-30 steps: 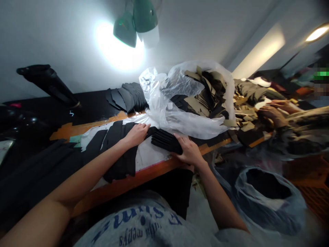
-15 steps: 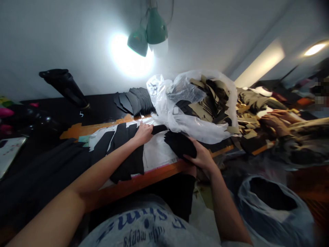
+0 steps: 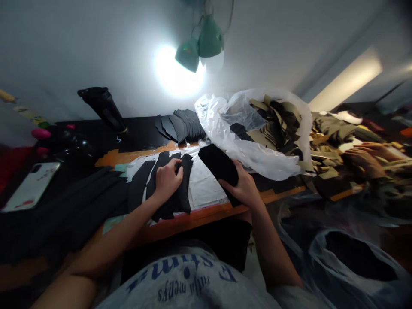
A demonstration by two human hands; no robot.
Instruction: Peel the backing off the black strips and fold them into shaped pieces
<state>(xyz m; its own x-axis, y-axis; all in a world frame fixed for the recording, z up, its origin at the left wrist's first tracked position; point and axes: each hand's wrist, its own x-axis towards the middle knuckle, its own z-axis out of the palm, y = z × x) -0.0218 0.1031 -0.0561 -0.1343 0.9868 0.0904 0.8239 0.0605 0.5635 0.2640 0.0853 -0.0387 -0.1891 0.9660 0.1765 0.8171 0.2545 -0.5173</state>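
Head view: at frame centre, black stack (image 3: 219, 165) clamped between thumb and fingers of right hand (image 3: 243, 185), over white sheet (image 3: 206, 189). Left of centre, left hand (image 3: 169, 178) with fingers curled on dark pieces (image 3: 185, 184); cannot tell whether pinching any. Right of centre, plastic bag (image 3: 264, 159). Far left, phone (image 3: 30, 191). Top centre, green lamps (image 3: 210, 38).

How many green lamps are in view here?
2. The larger-looking green lamp hangs at the top middle of the picture; the other green lamp is just left of it, slightly lower and tilted. More could be hidden above the frame.
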